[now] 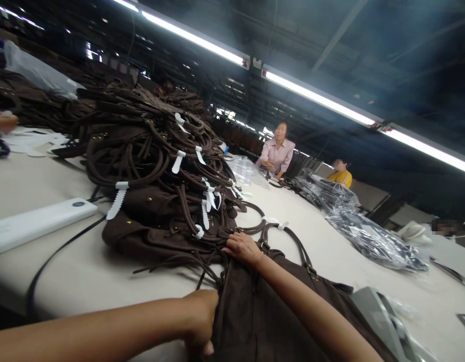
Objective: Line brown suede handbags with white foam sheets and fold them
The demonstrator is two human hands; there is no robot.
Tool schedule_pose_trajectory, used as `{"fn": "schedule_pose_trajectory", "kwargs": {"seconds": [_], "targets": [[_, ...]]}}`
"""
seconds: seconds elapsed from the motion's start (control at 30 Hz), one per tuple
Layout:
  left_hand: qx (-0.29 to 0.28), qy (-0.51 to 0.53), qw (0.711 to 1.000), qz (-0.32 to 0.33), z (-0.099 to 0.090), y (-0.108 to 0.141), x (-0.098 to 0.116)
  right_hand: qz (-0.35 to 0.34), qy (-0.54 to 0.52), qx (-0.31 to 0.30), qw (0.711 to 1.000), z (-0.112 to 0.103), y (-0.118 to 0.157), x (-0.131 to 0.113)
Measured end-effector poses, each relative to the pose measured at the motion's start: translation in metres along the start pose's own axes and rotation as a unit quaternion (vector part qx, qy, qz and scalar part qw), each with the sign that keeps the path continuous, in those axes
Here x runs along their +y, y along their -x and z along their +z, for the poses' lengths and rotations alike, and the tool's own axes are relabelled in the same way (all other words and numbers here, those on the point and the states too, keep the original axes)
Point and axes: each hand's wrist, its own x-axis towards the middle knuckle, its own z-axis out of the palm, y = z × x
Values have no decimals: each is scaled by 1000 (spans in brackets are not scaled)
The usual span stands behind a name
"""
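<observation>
A dark brown bag (270,306) lies on the table in front of me, its looped handles (292,239) pointing away. My right hand (243,247) rests at the bag's upper left corner, fingers bent over its edge near a strap; what they pinch is too small to tell. Lower down, my left hand (202,319) is curled at the bag's left side, its fingertips mostly hidden. Just beyond both hands rises a tall pile of similar brown bags (142,201), with white toothed tags (118,201) on their handles.
A white device (39,223) with a black cable lies at left. Clear plastic-wrapped bags (375,239) lie at right, near a grey object (383,322). Across the table (292,206) stand a person in pink (277,153) and one in yellow (341,176).
</observation>
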Motion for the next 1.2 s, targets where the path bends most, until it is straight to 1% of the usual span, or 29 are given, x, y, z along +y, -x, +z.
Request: {"fn": "schedule_pose_trajectory", "kwargs": {"seconds": [0.07,0.17,0.27,0.37,0.43,0.57,0.67,0.73,0.83,0.9,1.0,1.07,1.13,1.2], "targets": [[24,-25,998,-51,1,10,4,7,-8,1,1000,3,1,0],[68,-43,993,-92,2,17,13,18,-7,20,1000,7,3,-2],[62,-11,991,-115,4,13,18,29,23,64,997,6,5,-8],[64,10,991,-118,6,6,20,40,63,97,992,0,7,-16],[70,17,992,-107,7,3,20,64,73,82,992,-4,8,-21],[90,15,993,-77,10,3,18,154,59,29,986,-5,7,-29],[109,-10,991,-71,15,9,14,211,54,18,976,-4,3,-34],[132,-34,989,-58,20,15,11,230,39,11,972,-7,2,-36],[164,-67,984,-10,27,25,5,215,1,-5,977,-18,9,-36],[167,-75,983,14,29,28,3,193,-27,-23,981,-29,18,-35],[152,-66,986,21,29,28,2,149,-68,-52,985,-48,35,-30],[149,-60,987,21,26,27,4,104,-90,-71,988,-61,42,-27],[143,-48,988,29,24,28,8,65,-107,-105,986,-70,44,-23],[118,-23,992,43,20,29,11,60,-114,-156,979,-76,40,-17]]}}
